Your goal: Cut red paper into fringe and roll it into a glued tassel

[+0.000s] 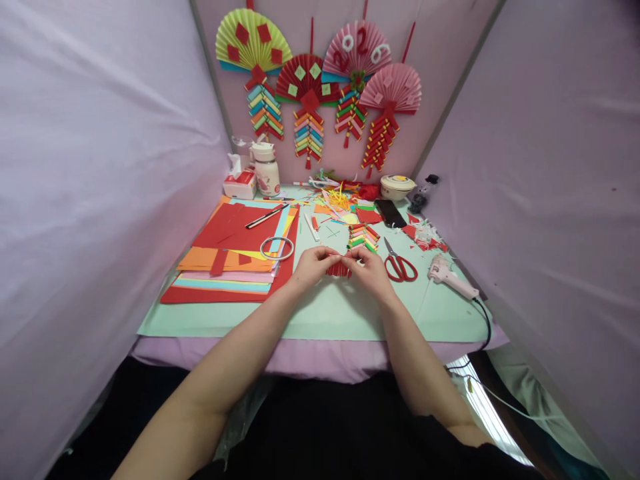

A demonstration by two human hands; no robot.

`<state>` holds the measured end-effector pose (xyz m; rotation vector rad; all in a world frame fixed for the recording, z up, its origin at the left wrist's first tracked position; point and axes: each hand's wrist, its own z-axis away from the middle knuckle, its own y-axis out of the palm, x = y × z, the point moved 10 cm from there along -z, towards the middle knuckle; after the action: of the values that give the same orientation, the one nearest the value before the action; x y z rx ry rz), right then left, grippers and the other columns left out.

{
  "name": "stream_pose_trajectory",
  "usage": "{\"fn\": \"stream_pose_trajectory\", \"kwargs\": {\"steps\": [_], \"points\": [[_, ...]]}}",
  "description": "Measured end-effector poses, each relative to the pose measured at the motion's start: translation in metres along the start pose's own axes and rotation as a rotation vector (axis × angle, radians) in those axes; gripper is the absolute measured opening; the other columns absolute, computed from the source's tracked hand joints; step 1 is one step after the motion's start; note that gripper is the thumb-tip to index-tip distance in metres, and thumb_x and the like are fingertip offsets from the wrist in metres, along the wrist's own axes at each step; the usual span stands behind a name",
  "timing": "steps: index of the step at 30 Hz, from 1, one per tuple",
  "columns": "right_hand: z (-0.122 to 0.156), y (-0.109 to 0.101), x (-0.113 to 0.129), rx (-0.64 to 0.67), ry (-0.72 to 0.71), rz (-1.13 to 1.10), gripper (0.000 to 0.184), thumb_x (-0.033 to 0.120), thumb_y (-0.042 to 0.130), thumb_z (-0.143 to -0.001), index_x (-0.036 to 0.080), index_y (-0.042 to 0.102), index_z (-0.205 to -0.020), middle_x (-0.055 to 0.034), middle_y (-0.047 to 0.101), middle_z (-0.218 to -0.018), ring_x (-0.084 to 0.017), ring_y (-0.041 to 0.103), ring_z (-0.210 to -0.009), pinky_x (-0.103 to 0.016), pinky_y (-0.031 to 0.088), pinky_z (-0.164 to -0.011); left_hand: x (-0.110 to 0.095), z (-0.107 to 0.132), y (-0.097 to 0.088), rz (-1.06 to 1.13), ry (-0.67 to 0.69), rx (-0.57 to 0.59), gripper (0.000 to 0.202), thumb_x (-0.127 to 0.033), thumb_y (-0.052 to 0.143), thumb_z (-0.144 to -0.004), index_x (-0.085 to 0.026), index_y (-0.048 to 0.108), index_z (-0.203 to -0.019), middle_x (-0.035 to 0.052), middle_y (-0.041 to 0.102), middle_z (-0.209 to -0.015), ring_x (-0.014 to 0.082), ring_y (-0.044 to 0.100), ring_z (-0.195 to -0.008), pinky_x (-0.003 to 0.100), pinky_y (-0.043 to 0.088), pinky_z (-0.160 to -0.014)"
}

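Between my two hands hangs a red paper fringe [339,269], its thin cut strips pointing down toward the table. My left hand [320,262] pinches the top edge at the left, and my right hand [364,265] pinches it at the right. The thumbs and fingertips nearly meet in the middle. Just beyond the right hand lies a string of small rolled paper firecrackers [363,237] in several colours. Red-handled scissors [400,265] rest to the right of that hand, blades pointing away.
Coloured paper sheets [215,227] with a craft knife [267,216] and a silver ring [277,249] lie left. A glue gun [453,277] with a cord is at right. Behind are a phone [390,213], paper scraps [338,199], a bottle [267,170] and hanging paper fans [253,41].
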<state>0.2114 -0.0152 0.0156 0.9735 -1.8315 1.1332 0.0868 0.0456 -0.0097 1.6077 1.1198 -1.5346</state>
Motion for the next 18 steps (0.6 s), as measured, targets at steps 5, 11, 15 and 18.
{"fn": "stream_pose_trajectory", "kwargs": {"steps": [5, 11, 15, 18], "points": [[-0.001, -0.005, 0.000, -0.026, -0.060, 0.060, 0.016, 0.030, 0.053, -0.080, 0.019, 0.065, -0.077, -0.0021, 0.064, -0.080, -0.017, 0.056, -0.078, -0.030, 0.043, -0.074, 0.006, -0.005, -0.003, -0.050, 0.011, -0.002, 0.025, -0.037, 0.064, -0.071, -0.015, 0.070, -0.079, 0.0055, 0.069, -0.079, 0.0174, 0.060, -0.074, 0.027, 0.044, -0.068], [-0.002, -0.005, -0.014, -0.007, -0.040, 0.032, 0.022, 0.026, 0.049, -0.082, 0.020, 0.069, -0.090, -0.0038, 0.067, -0.089, -0.019, 0.059, -0.087, -0.031, 0.044, -0.079, 0.017, -0.011, -0.003, -0.004, -0.023, 0.041, 0.028, -0.035, 0.058, -0.073, -0.013, 0.071, -0.086, 0.0067, 0.070, -0.084, 0.0174, 0.060, -0.075, 0.028, 0.045, -0.069], [-0.002, -0.005, -0.021, 0.006, -0.024, 0.002, 0.023, 0.029, 0.050, -0.082, 0.020, 0.070, -0.091, -0.0045, 0.068, -0.092, -0.019, 0.060, -0.090, -0.032, 0.045, -0.082, 0.021, -0.012, -0.001, 0.037, -0.035, 0.066, 0.031, -0.035, 0.057, -0.073, -0.012, 0.070, -0.088, 0.0074, 0.069, -0.083, 0.0167, 0.059, -0.072, 0.028, 0.044, -0.067], [-0.001, -0.009, -0.024, -0.024, 0.018, -0.024, 0.022, 0.032, 0.054, -0.080, 0.018, 0.070, -0.087, -0.0048, 0.068, -0.088, -0.019, 0.060, -0.084, -0.032, 0.046, -0.078, 0.021, -0.011, -0.001, 0.051, -0.057, 0.077, 0.032, -0.037, 0.058, -0.073, -0.012, 0.070, -0.089, 0.0073, 0.069, -0.082, 0.0160, 0.058, -0.070, 0.027, 0.043, -0.065]]}}
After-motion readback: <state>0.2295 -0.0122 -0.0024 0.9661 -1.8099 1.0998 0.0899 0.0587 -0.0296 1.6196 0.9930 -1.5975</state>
